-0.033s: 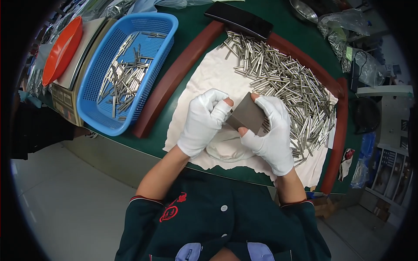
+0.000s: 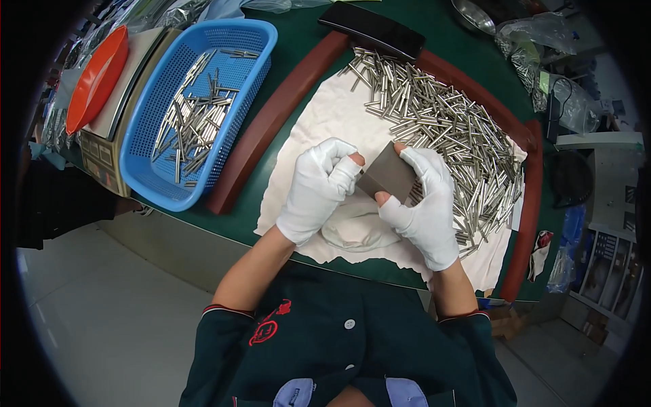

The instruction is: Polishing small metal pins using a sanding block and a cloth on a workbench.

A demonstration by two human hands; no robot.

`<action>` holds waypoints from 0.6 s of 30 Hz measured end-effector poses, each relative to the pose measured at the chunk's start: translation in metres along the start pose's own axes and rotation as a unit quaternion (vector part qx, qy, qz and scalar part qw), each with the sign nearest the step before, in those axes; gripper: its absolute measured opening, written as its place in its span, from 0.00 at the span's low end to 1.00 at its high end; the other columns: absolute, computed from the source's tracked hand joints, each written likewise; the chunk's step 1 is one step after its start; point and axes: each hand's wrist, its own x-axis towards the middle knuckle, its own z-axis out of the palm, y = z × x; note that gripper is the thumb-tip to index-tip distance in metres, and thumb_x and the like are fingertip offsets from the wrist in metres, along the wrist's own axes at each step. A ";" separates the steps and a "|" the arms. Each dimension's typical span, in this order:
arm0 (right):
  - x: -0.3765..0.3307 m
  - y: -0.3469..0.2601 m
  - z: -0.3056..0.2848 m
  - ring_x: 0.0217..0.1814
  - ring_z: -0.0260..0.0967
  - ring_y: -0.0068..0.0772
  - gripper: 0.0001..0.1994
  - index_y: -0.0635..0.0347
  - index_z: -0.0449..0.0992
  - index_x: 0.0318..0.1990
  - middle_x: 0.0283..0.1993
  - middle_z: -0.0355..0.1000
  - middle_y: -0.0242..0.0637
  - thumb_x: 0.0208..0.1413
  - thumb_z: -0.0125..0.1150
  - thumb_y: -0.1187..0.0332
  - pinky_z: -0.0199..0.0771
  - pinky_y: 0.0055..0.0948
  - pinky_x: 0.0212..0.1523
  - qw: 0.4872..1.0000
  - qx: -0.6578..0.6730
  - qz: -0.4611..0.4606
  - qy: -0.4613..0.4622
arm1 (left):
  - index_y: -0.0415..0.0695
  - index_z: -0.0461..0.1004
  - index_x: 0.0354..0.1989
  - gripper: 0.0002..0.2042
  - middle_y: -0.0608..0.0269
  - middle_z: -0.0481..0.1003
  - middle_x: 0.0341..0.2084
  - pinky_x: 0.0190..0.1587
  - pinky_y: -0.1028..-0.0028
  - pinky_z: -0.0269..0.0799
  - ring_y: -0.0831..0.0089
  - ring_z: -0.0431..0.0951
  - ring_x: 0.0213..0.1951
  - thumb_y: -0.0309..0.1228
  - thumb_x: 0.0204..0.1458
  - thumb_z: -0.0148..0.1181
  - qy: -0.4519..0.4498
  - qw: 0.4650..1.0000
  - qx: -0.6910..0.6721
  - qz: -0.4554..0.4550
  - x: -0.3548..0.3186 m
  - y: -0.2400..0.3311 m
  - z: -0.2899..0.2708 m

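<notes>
My right hand (image 2: 427,210), in a white glove with bare fingertips, grips a grey-brown rectangular block (image 2: 390,173) between thumb and fingers. My left hand (image 2: 319,186), gloved the same way, is closed in a pinch at the block's left corner. Whatever sits between its fingertips is too small and too hidden to make out. Both hands are above a pale cloth (image 2: 305,115). A large heap of thin, shiny metal pins (image 2: 447,115) lies on the cloth, beyond and to the right of the block.
Brown rails (image 2: 278,122) border the cloth on the green table (image 2: 288,51). At left stand a blue perforated basket (image 2: 264,68) holding more pins, and an orange tray (image 2: 98,78). A black phone (image 2: 373,30) rests on the far rail. A metal bowl (image 2: 471,17) sits far right.
The block and my right hand have shifted very slightly to the right. My left hand is in nearly the same place, still pinched.
</notes>
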 end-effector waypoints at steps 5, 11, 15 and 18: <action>0.003 -0.002 -0.002 0.47 0.65 0.43 0.31 0.66 0.74 0.48 0.43 0.69 0.42 0.30 0.72 0.63 0.67 0.38 0.47 1.000 -0.021 0.002 -0.003 | 0.37 0.72 0.32 0.04 0.69 0.71 0.19 0.23 0.82 0.62 0.87 0.67 0.21 0.25 0.57 0.57 -0.013 0.998 -0.044 -0.039 0.000 0.002 -0.002; 0.005 0.004 -0.008 0.49 0.65 0.44 0.30 0.66 0.74 0.46 0.44 0.69 0.42 0.31 0.71 0.63 0.67 0.39 0.50 0.998 -0.042 0.023 0.036 | 0.38 0.72 0.29 0.06 0.72 0.69 0.17 0.21 0.83 0.59 0.88 0.64 0.20 0.26 0.57 0.58 -0.006 1.000 0.004 -0.028 0.001 0.003 -0.006; 0.001 -0.002 -0.004 0.48 0.66 0.44 0.30 0.67 0.74 0.47 0.43 0.69 0.43 0.31 0.71 0.64 0.67 0.37 0.50 0.998 0.054 0.012 -0.005 | 0.38 0.72 0.29 0.06 0.73 0.69 0.17 0.21 0.83 0.58 0.88 0.63 0.19 0.27 0.57 0.57 0.003 1.000 -0.018 -0.018 0.001 0.000 -0.002; 0.003 -0.001 -0.003 0.48 0.66 0.43 0.30 0.67 0.74 0.48 0.43 0.69 0.43 0.32 0.70 0.64 0.67 0.36 0.51 0.997 0.031 0.060 -0.022 | 0.39 0.72 0.30 0.06 0.73 0.68 0.17 0.21 0.83 0.58 0.88 0.63 0.19 0.27 0.57 0.57 -0.010 0.998 -0.050 -0.048 -0.002 0.005 -0.001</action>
